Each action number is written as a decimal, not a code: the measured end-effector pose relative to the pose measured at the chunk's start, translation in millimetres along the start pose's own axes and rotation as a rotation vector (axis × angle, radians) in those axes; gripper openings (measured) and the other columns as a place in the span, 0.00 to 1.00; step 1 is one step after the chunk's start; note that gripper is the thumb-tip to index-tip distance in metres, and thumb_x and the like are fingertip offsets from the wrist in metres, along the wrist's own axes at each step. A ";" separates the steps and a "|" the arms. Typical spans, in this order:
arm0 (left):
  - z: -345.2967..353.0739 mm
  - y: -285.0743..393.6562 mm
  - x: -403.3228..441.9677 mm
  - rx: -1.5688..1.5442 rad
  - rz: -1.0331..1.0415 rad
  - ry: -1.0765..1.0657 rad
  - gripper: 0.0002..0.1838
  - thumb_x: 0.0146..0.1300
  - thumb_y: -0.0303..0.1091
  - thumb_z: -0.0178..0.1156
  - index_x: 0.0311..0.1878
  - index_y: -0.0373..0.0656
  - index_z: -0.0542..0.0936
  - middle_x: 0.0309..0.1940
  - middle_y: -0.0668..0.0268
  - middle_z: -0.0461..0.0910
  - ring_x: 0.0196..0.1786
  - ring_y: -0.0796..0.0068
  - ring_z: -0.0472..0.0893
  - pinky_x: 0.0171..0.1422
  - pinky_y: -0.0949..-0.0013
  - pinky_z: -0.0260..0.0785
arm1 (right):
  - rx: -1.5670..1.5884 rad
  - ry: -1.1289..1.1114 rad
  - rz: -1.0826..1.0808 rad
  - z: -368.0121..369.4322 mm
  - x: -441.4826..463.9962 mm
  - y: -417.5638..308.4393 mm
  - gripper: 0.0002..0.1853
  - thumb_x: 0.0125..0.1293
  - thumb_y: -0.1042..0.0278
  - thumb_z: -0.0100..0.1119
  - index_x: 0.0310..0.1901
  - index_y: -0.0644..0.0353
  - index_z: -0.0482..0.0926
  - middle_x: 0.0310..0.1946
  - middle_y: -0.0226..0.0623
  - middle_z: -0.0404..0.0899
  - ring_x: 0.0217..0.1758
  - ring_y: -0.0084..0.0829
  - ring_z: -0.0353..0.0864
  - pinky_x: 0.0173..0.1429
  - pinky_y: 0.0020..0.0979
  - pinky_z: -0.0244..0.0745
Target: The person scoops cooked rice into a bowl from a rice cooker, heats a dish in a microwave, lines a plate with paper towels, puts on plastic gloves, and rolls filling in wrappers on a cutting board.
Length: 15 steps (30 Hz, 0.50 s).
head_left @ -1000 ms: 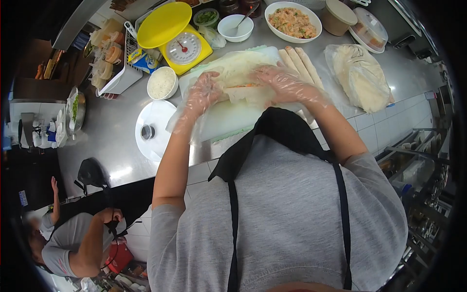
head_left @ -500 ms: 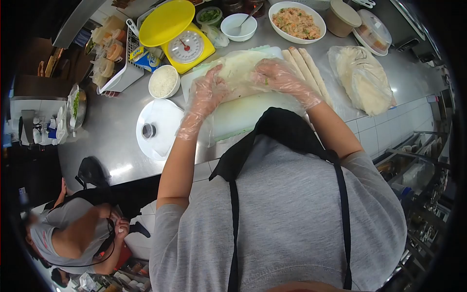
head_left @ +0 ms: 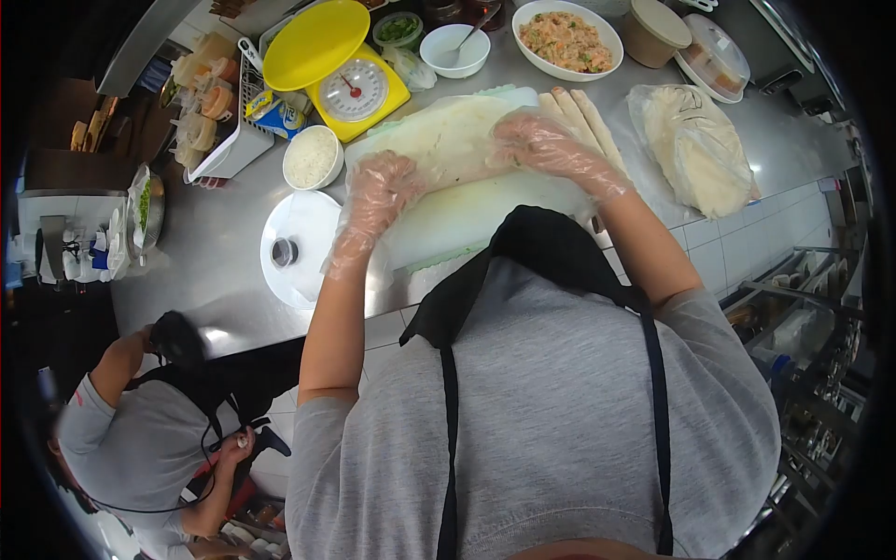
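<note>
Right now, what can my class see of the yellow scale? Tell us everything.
The scale stands on the shiny metal counter, beyond the left hand. Its yellow body looks like plastic and carries a round white dial with a red pointer; the figures are too small to read. A round yellow pan sits on top, with nothing visible on it. A clear bag lies close beside it; no hand touches the scale.

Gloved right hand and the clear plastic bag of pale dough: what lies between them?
In the head view, slender pale rolls lie beside the hand, then a narrow strip of grey steel counter before the bag.
</note>
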<state>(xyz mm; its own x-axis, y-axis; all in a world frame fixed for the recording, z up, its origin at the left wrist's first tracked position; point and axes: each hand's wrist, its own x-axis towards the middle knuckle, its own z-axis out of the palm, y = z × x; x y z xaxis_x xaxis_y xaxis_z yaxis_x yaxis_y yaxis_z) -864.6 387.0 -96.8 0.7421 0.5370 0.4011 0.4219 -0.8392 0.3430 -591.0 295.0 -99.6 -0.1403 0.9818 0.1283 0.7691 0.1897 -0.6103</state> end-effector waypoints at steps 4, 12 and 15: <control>-10.0 10.1 -15.7 -0.016 0.029 -0.118 0.11 0.43 0.34 0.68 0.30 0.41 0.78 0.25 0.60 0.75 0.32 0.56 0.75 0.37 0.58 0.65 | 0.074 -0.186 0.064 -19.8 -15.0 -28.7 0.21 0.55 0.57 0.64 0.45 0.63 0.78 0.44 0.44 0.77 0.52 0.44 0.73 0.59 0.39 0.65; -14.0 32.8 -38.3 -0.034 0.030 -0.136 0.07 0.45 0.34 0.66 0.27 0.47 0.78 0.24 0.66 0.75 0.33 0.61 0.74 0.45 0.56 0.61 | 0.109 -0.337 0.077 -19.2 -35.1 -35.1 0.19 0.57 0.58 0.62 0.45 0.63 0.78 0.45 0.45 0.77 0.53 0.44 0.73 0.59 0.38 0.66; -10.5 22.0 -32.6 -0.085 -0.012 -0.054 0.07 0.45 0.35 0.66 0.27 0.46 0.78 0.24 0.65 0.76 0.33 0.60 0.75 0.42 0.57 0.63 | 0.004 -0.179 0.015 -11.6 -25.8 -22.5 0.18 0.59 0.60 0.59 0.46 0.63 0.77 0.46 0.45 0.76 0.54 0.44 0.72 0.61 0.39 0.64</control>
<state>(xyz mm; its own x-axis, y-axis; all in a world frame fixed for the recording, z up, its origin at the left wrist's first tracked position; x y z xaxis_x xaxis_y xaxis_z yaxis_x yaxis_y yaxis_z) -885.0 351.9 -93.5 0.7655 0.5394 0.3508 0.3865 -0.8214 0.4195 -597.4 265.3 -80.1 -0.2379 0.9710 -0.0218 0.7695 0.1747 -0.6143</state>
